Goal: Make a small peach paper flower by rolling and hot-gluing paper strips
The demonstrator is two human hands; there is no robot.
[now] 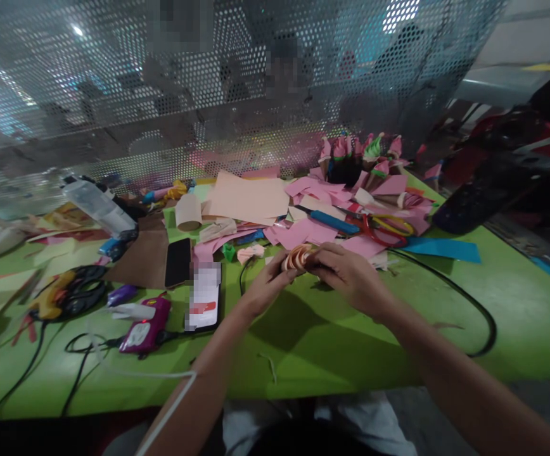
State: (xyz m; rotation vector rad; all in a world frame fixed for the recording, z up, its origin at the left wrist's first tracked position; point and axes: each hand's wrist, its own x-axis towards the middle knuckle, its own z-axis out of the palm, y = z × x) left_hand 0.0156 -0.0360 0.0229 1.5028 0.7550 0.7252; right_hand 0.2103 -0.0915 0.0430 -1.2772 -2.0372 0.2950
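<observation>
A small swirled piece (298, 258) with orange-brown and white stripes is held up over the green table (298, 361). My left hand (271, 278) grips it from the left, with the thumb along its lower side. From the right, the closed fingers of my right hand (344, 271) pinch its edge; some fingertips are hidden. Just beyond the hands lie pink sheet scraps (307, 233), a blue-handled tool (334, 223) and scissors (384, 229) with red and yellow handles. A crumpled peach scrap (250, 254) and a green bit (229, 252) lie left of the piece.
Two phones (179, 263) (203, 296), a magenta device (146, 326) and a yellow-black glue gun (66, 292) lie left with cables. A clear bottle (99, 206) leans behind them. Pink and green swirled cones (374, 149) stand at the back right, before a perforated metal screen (237, 120). A black cable (474, 304) curves right.
</observation>
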